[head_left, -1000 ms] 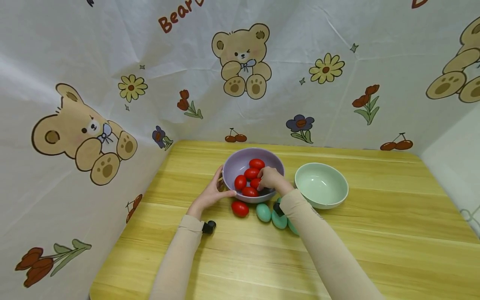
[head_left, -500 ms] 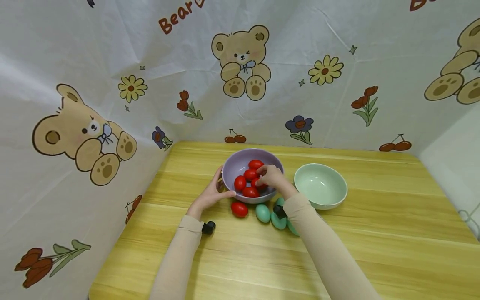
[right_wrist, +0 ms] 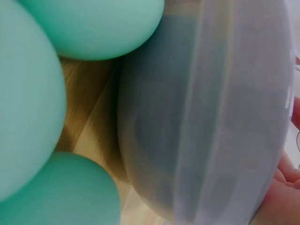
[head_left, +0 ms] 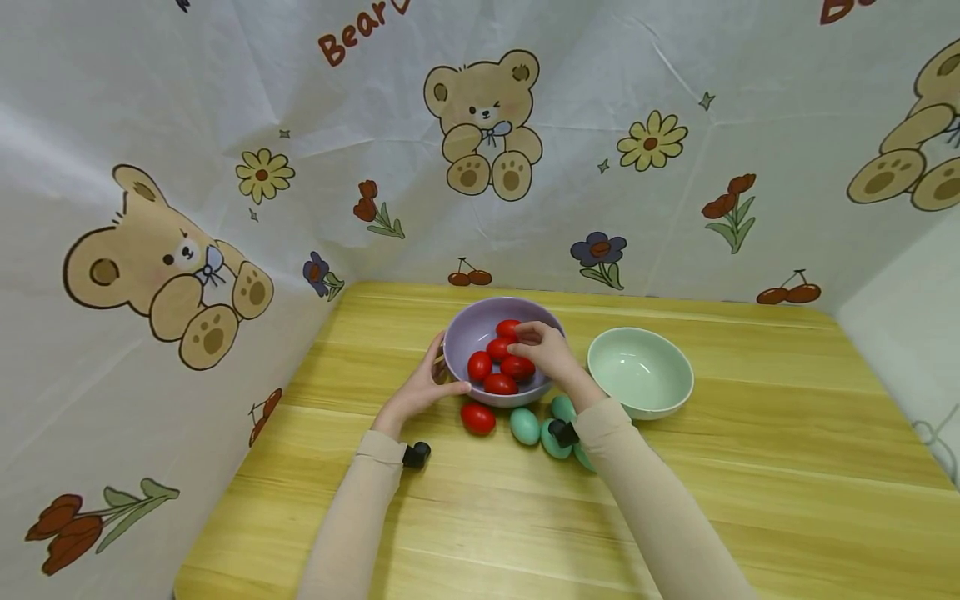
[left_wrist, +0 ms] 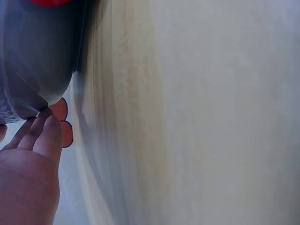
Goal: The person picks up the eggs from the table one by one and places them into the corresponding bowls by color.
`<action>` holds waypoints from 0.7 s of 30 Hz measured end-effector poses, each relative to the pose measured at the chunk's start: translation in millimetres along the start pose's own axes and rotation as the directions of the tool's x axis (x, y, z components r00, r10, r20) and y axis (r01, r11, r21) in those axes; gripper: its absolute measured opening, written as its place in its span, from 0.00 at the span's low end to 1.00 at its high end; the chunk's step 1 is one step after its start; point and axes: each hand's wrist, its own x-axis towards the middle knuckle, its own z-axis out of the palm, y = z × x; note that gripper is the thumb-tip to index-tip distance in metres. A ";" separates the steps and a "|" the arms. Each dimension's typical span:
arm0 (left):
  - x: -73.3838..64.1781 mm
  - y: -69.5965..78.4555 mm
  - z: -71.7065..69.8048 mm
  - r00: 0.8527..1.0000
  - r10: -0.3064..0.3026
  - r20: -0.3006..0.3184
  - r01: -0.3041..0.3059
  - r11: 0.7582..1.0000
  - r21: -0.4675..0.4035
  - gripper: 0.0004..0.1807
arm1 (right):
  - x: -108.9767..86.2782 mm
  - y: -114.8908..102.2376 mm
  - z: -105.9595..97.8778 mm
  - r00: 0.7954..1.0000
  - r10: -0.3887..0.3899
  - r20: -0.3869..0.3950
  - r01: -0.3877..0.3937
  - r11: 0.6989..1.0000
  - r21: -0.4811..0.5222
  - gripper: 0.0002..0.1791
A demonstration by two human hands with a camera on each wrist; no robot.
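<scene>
In the head view, a purple bowl (head_left: 467,332) stands on the wooden table with several red eggs (head_left: 500,383) inside. My left hand (head_left: 415,395) holds it at its left side, thumb on the near rim and fingers round the outer wall. The left wrist view shows those fingertips (left_wrist: 49,124) against the bowl's outside (left_wrist: 42,56). Over the bowl's right part is my right hand (head_left: 553,357), thumb and forefinger apart, their tips close to the red eggs at the back. The right wrist view has the bowl wall (right_wrist: 206,112) covering most of that hand (right_wrist: 281,201).
A pale green bowl (head_left: 641,371) with nothing in it stands to the right. In front of the purple bowl lie one red egg (head_left: 477,418) and several teal eggs (head_left: 525,426), some partly under the right wrist. A bear-printed cloth (head_left: 487,233) hangs behind the table.
My right hand has lifted back from the red egg at the bowl's right, and its fingers have spread. That egg now shows fully. The left hand keeps its hold on the bowl.
</scene>
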 end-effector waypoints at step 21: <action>1.0 -1.5 0.1 1.000 0.020 0.002 -0.020 1.000 -0.012 0.57 | -39.1 -13.1 0.0 0.994 -0.069 -0.089 0.092 0.956 0.277 0.22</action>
